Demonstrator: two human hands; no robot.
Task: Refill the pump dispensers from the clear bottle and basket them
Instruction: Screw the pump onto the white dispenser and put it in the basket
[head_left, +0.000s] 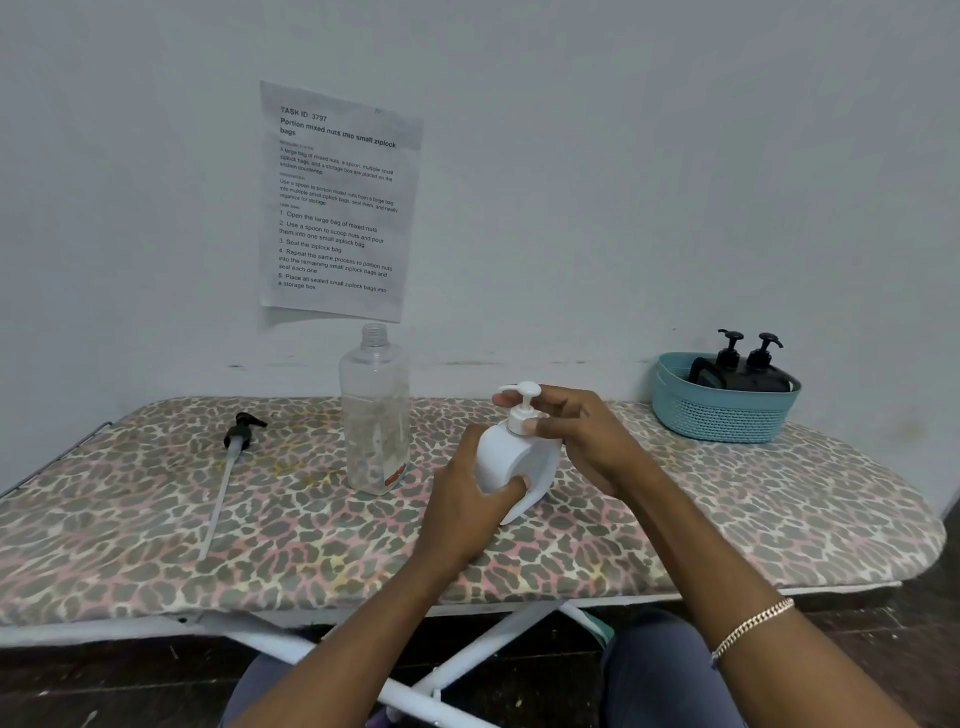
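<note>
Left hand gripping white dispenser, right hand pinching its pump, near upright, spout pointing left.

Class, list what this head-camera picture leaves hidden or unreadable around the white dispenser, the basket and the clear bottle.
1. Head view, white dispenser: fill level, behind opaque body, left hand, right hand.
2. Head view, black dispensers: lower bodies, behind basket wall.
3. Head view, clear bottle: label print, too small.
</note>
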